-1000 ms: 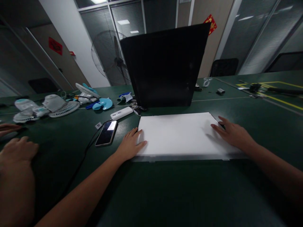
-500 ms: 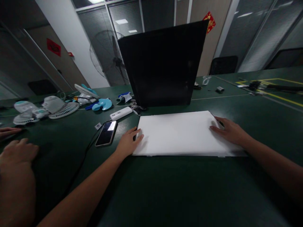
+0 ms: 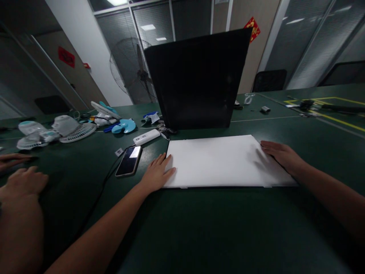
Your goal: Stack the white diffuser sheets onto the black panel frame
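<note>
A flat white panel with dark edges lies on the green table. On the panel's left edge rests my left hand, its fingers spread and the thumb over the white surface. My right hand is at the right slanted edge, fingers stretched out, holding nothing. Behind the panel a large black screen-like board stands upright, leaning slightly. To the left of my left hand lies a phone, with a white stick-shaped device just behind it.
Another person's hands are at the far left. White fan parts and a blue fan blade lie at the back left. A black cable runs beside the phone. A small grey block sits at the back right.
My right hand's thumb has come off the white surface, and its fingers are now straighter along the edge. My left hand has shifted slightly to the right, its fingers lying flatter.
</note>
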A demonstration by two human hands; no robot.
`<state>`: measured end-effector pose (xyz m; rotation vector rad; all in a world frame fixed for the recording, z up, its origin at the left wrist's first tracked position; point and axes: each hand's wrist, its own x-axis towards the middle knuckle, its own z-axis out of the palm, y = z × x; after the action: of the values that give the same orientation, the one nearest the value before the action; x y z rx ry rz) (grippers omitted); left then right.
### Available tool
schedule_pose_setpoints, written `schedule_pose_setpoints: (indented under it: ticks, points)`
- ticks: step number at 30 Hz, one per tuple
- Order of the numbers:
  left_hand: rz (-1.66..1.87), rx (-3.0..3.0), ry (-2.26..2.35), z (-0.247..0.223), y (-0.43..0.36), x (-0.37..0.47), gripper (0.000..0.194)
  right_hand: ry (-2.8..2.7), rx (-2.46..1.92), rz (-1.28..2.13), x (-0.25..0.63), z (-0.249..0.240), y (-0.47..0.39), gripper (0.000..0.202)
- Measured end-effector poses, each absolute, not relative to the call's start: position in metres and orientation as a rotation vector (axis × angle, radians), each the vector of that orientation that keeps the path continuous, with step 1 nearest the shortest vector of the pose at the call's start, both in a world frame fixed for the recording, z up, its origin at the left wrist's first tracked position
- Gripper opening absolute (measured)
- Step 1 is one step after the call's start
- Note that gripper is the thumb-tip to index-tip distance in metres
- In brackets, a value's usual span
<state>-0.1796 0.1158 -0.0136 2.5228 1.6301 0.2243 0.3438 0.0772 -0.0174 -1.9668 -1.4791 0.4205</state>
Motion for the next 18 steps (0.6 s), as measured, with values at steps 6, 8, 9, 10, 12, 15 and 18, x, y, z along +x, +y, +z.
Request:
schedule_pose_setpoints:
  ticks: [6, 8, 9, 10, 12, 15, 18]
  points:
    - [0.166, 2.555, 1.598, -0.016, 0.116, -0.181, 0.076, -0.963, -1.56, 0.939, 0.353, 0.002, 0.072, 0.075]
    - [0.16, 2.563, 1.59, -0.016, 0.116, -0.182, 0.076, -0.867, -1.451, 0.976, 0.352, 0.009, 0.068, 0.08]
    - [0.161, 2.566, 1.588, -0.016, 0.116, -0.182, 0.076, -0.856, -1.431, 0.965, 0.35, 0.012, 0.066, 0.081]
    - [0.162, 2.569, 1.585, -0.016, 0.116, -0.183, 0.076, -0.854, -1.426, 0.948, 0.347, 0.015, 0.064, 0.082]
    - [0.155, 2.572, 1.57, -0.016, 0.116, -0.183, 0.076, -0.869, -1.431, 0.922, 0.341, 0.021, 0.058, 0.083]
    - [0.139, 2.574, 1.546, -0.015, 0.116, -0.183, 0.076, -0.896, -1.43, 0.889, 0.328, 0.028, 0.05, 0.083]
    - [0.142, 2.569, 1.54, -0.015, 0.116, -0.183, 0.075, -0.918, -1.375, 0.867, 0.319, 0.03, 0.046, 0.081]
